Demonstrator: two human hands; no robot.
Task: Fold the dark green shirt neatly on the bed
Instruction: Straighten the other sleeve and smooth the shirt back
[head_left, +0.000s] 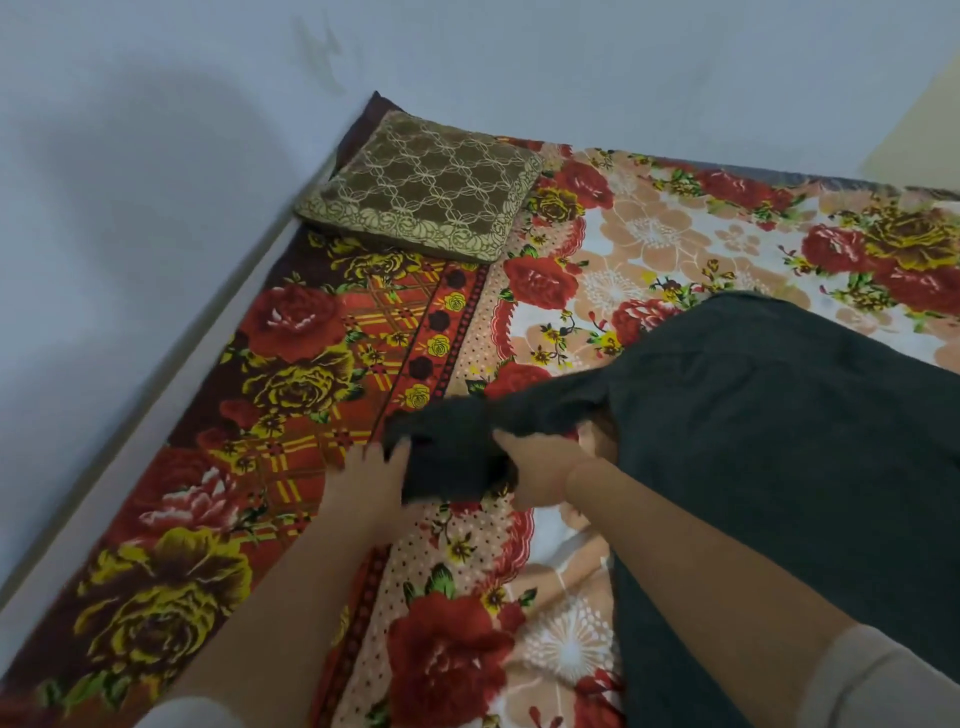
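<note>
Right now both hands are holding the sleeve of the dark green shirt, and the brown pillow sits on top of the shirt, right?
Not quite. In the head view the brown pillow lies in the bed's far corner by the wall, well apart from the dark green shirt. The rest holds: the left hand and right hand both hold the sleeve.

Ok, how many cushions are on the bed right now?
1. The brown patterned cushion lies at the bed's far left corner, against the wall. The frame cuts off the bed's right side, so others may be hidden.
</note>
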